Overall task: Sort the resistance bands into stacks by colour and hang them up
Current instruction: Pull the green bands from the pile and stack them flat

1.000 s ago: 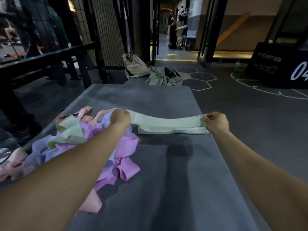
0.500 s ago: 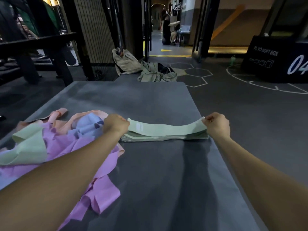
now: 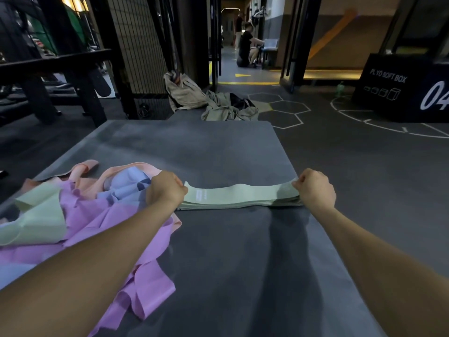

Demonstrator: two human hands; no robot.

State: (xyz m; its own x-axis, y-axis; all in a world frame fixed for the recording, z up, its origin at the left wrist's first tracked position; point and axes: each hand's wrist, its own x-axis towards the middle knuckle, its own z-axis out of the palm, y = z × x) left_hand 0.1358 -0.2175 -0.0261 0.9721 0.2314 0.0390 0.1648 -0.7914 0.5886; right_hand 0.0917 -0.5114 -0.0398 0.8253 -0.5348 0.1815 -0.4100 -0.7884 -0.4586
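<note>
Grey worktop (image 3: 218,263), pale green band (image 3: 240,194) topmost on green stack (image 3: 233,205)
Left hand (image 3: 166,190) and right hand (image 3: 314,189) pinch its ends; band sags mid-span; mixed pile (image 3: 80,215) lies left

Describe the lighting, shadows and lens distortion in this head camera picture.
Head view: dim overall, brightest at the doorway behind; the left hand and right hand, gripping the green band, throw soft arm shadows on the grey mat; wide-angle bending swells the forearms at the lower corners and tilts the uprights; the far room is soft.
</note>
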